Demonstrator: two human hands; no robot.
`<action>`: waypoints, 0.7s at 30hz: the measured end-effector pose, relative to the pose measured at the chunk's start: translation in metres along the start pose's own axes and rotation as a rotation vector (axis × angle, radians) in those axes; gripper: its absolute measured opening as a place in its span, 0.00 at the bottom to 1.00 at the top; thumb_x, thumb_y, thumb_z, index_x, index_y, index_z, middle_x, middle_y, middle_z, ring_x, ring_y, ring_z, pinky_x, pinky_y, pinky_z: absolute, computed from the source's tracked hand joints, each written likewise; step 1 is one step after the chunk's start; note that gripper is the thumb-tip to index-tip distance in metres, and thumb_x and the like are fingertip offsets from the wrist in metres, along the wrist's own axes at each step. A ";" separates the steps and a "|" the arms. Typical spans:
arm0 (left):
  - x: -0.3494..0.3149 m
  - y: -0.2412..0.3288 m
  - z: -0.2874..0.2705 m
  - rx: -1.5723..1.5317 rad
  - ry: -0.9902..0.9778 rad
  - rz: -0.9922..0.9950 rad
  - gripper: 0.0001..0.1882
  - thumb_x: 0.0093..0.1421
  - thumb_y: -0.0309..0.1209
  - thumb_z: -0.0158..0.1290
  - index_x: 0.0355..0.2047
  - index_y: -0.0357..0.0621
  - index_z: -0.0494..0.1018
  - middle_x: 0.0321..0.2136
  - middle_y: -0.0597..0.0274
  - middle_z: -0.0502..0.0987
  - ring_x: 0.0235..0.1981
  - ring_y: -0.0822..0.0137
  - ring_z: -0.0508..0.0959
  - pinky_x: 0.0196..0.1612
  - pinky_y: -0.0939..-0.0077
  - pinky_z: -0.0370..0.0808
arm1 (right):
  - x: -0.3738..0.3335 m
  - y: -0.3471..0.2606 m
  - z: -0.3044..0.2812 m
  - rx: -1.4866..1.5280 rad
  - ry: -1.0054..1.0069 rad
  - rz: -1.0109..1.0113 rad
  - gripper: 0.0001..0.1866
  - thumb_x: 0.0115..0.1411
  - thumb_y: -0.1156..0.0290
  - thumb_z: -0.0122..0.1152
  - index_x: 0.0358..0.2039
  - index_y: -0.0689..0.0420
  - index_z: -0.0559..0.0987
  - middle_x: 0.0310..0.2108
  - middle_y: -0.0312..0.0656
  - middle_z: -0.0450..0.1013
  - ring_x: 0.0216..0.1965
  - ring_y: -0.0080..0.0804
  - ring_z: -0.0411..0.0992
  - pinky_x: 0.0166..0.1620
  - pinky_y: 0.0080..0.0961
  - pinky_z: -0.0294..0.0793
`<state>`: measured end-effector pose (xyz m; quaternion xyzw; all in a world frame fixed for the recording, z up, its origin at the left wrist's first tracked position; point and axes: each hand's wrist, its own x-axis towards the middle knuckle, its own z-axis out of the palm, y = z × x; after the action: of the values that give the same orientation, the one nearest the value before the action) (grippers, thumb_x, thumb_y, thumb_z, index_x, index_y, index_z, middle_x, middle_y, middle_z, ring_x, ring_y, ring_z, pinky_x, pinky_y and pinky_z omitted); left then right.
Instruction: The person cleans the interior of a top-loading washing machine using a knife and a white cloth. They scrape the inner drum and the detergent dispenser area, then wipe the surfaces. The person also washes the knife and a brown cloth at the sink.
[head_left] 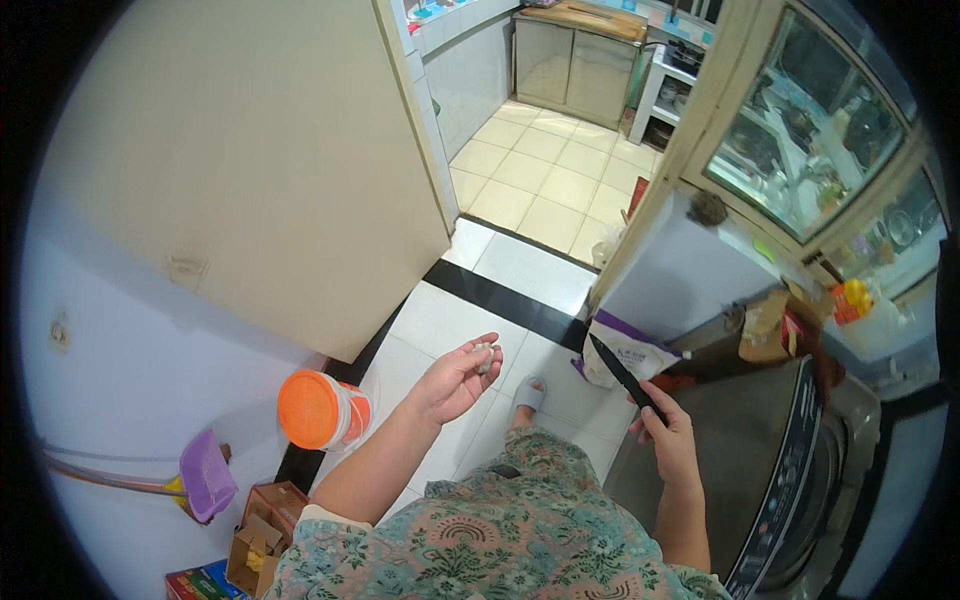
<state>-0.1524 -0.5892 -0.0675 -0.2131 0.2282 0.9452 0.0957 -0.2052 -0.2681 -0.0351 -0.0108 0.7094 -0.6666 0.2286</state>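
A head-worn fisheye view looks down at a person standing on a white tiled floor (450,320) crossed by a black strip, beside a large cream door (260,150). At lower right stands a dark grey washing machine (760,450), its far side cut off by the dark rim. The person's floral top (480,540) fills the bottom edge, and one foot in a grey slipper (528,393) shows just past it.

The right hand (668,438) is closed around the handle of a black knife (622,372), blade pointing up and away over a white and purple bag (625,350); the handle is mostly hidden in the fist. The left hand (455,380) is raised palm up, fingertips pinched together on a small pale lump (485,356) too small to identify.

An orange-lidded tub (318,410) sits on the floor near the left forearm. A purple dustpan (205,475) and cardboard boxes (262,530) are partly cut off lower left.
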 end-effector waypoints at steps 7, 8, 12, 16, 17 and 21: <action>0.132 0.101 0.032 0.089 0.093 0.022 0.12 0.64 0.28 0.41 0.48 0.44 0.62 0.40 0.61 0.71 0.42 0.71 0.72 0.42 0.75 0.72 | 0.218 -0.047 0.024 0.363 -0.002 0.141 0.24 0.62 0.73 0.45 0.59 0.59 0.60 0.42 0.41 0.72 0.26 0.19 0.66 0.28 0.15 0.66; 0.150 0.112 0.037 0.097 0.099 0.022 0.12 0.64 0.29 0.41 0.48 0.45 0.62 0.41 0.62 0.71 0.42 0.71 0.72 0.41 0.75 0.71 | 0.244 -0.063 0.027 0.414 -0.018 0.143 0.24 0.62 0.73 0.45 0.59 0.59 0.60 0.43 0.41 0.72 0.27 0.19 0.66 0.28 0.15 0.66; 0.236 0.154 0.033 0.156 0.009 -0.019 0.11 0.64 0.31 0.41 0.47 0.47 0.65 0.42 0.65 0.71 0.39 0.75 0.71 0.37 0.79 0.67 | 0.326 -0.119 0.037 0.397 -0.113 0.126 0.24 0.63 0.72 0.45 0.60 0.60 0.58 0.43 0.41 0.71 0.26 0.17 0.66 0.28 0.12 0.66; 0.328 0.208 0.033 0.293 0.030 -0.056 0.13 0.63 0.28 0.44 0.48 0.45 0.64 0.38 0.64 0.71 0.35 0.73 0.72 0.41 0.76 0.70 | 0.402 -0.127 0.036 0.476 -0.064 0.143 0.23 0.63 0.73 0.44 0.59 0.59 0.59 0.44 0.40 0.71 0.27 0.17 0.66 0.28 0.12 0.66; 0.356 0.225 0.035 0.281 0.058 -0.077 0.15 0.62 0.27 0.45 0.50 0.44 0.62 0.37 0.63 0.71 0.33 0.72 0.72 0.44 0.74 0.71 | 0.419 -0.127 0.035 0.494 -0.036 0.144 0.23 0.63 0.72 0.44 0.59 0.58 0.60 0.44 0.40 0.71 0.28 0.17 0.67 0.28 0.11 0.66; 0.474 0.289 0.047 0.446 0.125 -0.155 0.17 0.63 0.30 0.46 0.52 0.45 0.61 0.38 0.62 0.71 0.38 0.71 0.73 0.46 0.75 0.72 | 0.485 -0.131 0.020 0.542 0.170 0.105 0.22 0.64 0.73 0.44 0.59 0.58 0.60 0.46 0.39 0.70 0.29 0.17 0.67 0.29 0.12 0.66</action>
<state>-0.6718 -0.7809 -0.1289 -0.2617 0.4196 0.8462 0.1984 -0.6701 -0.4570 -0.0605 0.1433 0.5216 -0.8177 0.1970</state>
